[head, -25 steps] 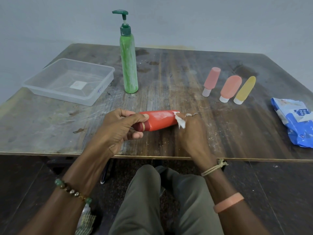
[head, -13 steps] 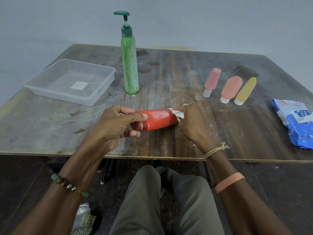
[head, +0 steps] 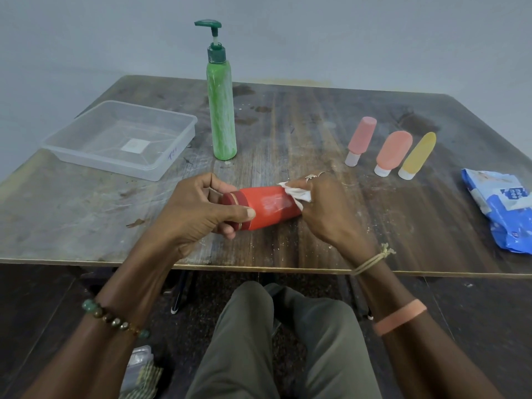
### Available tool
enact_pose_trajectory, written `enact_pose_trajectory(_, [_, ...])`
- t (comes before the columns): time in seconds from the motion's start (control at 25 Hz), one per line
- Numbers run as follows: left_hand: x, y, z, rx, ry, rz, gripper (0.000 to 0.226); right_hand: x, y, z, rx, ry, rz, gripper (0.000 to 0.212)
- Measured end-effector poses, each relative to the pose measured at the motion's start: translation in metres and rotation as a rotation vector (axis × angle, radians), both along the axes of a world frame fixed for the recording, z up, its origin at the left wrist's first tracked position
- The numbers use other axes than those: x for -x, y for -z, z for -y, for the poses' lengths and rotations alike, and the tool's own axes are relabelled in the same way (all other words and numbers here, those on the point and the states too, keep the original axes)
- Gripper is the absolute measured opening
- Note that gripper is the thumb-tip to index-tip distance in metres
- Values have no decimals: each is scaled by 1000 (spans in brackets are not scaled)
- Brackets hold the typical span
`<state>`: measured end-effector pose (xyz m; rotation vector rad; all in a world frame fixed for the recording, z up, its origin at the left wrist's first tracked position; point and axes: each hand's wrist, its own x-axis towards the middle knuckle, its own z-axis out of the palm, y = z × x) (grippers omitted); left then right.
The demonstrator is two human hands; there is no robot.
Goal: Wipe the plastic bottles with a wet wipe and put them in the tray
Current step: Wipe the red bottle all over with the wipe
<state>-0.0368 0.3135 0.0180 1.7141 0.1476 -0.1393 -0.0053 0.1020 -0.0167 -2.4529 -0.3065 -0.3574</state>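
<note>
A red bottle (head: 269, 207) lies sideways just above the table's front middle. My left hand (head: 198, 211) grips its cap end, thumb across the body. My right hand (head: 325, 208) pinches a white wet wipe (head: 296, 192) against the bottle's right end. A clear plastic tray (head: 169, 165) sits at the back left with nothing in it. A tall green pump bottle (head: 221, 110) stands behind my hands. Three small bottles lie at the right: a pink one (head: 361, 136), an orange one (head: 393, 151) and a yellow one (head: 419, 154).
A blue wet-wipe pack (head: 503, 208) lies at the table's right edge. The worn wooden table (head: 86, 211) ends just in front of my wrists. My knees are under the front edge, and a small bag lies on the floor at lower left.
The red bottle has risen and turned slightly in my left hand. My right hand with the wipe has shifted up along the bottle's right end; a pale wet smear now shows on its side.
</note>
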Motion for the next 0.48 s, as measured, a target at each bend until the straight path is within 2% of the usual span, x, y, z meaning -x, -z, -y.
enact_pose_trajectory(0.24, [0,-1,0,-74,25,75,45,13,-8,-9,38,-38,58,40])
enact_pose_trajectory(0.48, [0,-3,1,-68,14,69,44,25,-14,-23,127,-86,104,48])
